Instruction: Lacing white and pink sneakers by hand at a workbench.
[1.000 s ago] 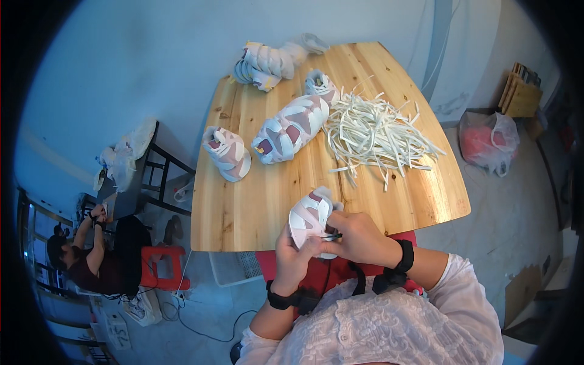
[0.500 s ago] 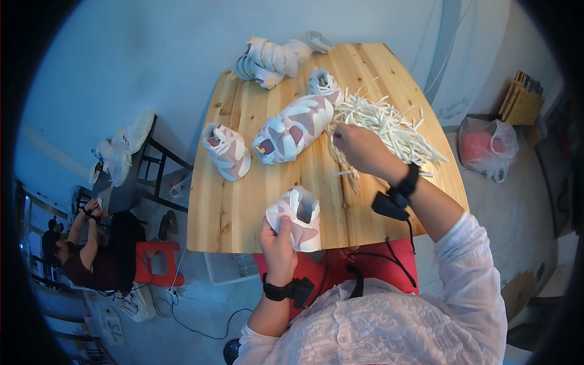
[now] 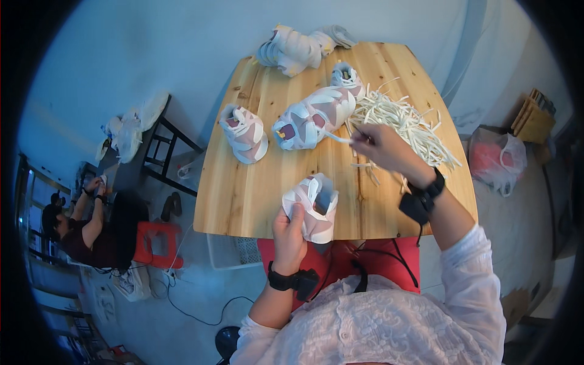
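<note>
My left hand [image 3: 289, 240] grips a pink and white shoe upper [image 3: 317, 226] by its side, thumb on the outside, above the table's near edge. The upper's opening faces up, and no lace shows in it. A white shoelace [image 3: 336, 137] stretches leftward from the closed fingers of my right hand [image 3: 384, 148]. Just beyond that hand spreads a heap of white shoelaces [image 3: 410, 128]. A row of nested shoe uppers [image 3: 328, 109] lies left of the heap, with one laced upper [image 3: 348, 78] at its far end. Farther left stands another laced upper [image 3: 244, 135].
More stacked uppers [image 3: 297, 52] lie at the far edge of the wooden table [image 3: 359, 207]. A white plastic basket [image 3: 228, 252] sits below its near left edge. At left, another person [image 3: 85, 234] works near a red stool [image 3: 159, 243]. A bag [image 3: 497, 159] lies on the floor at right.
My right hand has drawn back from the heap, nearer to me, pulling a shoelace out. My left hand still holds the same upper. The whole view has shifted slightly.
</note>
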A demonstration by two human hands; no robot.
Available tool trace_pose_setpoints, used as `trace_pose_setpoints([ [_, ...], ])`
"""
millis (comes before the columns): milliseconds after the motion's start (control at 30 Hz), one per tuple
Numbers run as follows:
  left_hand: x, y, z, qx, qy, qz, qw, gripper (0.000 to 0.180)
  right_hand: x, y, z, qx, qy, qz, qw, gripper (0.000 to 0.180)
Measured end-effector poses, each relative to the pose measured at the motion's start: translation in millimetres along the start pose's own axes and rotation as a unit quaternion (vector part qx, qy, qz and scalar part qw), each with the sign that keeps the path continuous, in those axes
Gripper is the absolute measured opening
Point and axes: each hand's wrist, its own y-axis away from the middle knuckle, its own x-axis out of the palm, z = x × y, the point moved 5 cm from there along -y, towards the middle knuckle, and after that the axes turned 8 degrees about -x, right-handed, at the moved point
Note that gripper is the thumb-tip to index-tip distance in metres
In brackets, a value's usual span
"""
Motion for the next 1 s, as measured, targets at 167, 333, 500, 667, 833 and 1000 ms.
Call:
trace_pose_setpoints([
  [167, 19.1, -4.3, 9.9, 0.017, 0.025, -0.017, 0.999, 0.030, 44.5, 73.4, 39.6, 0.028, -0.244, 0.084, 0.966, 0.011],
  [333, 27.4, 0.3, 17.7, -0.003, 0.038, 0.015, 0.999, 0.027, 66.5, 92.2, 30.1, 0.105, -0.257, 0.033, 0.960, 0.018],
  [500, 19.4, 2.8, 19.8, 0.011, 0.047, -0.012, 0.999, 0.027, 66.5, 90.7, 43.0, 0.041, -0.403, -0.029, 0.914, 0.018],
  [667, 18.3, 4.2, 20.7, 0.009, 0.065, -0.019, 0.998, 0.027, 74.6, 91.0, 31.4, 0.078, -0.394, -0.015, 0.916, 0.017],
  [833, 12.8, 1.8, 23.3, 0.009, 0.052, -0.011, 0.999, 0.028, 66.9, 99.8, 44.5, 0.042, -0.465, -0.016, 0.884, 0.017],
  [1000, 15.7, 2.9, 20.6, 0.004, 0.058, 0.000, 0.998, 0.029, 79.6, 106.6, 8.4, 0.159, -0.352, -0.027, 0.922, 0.018],
])
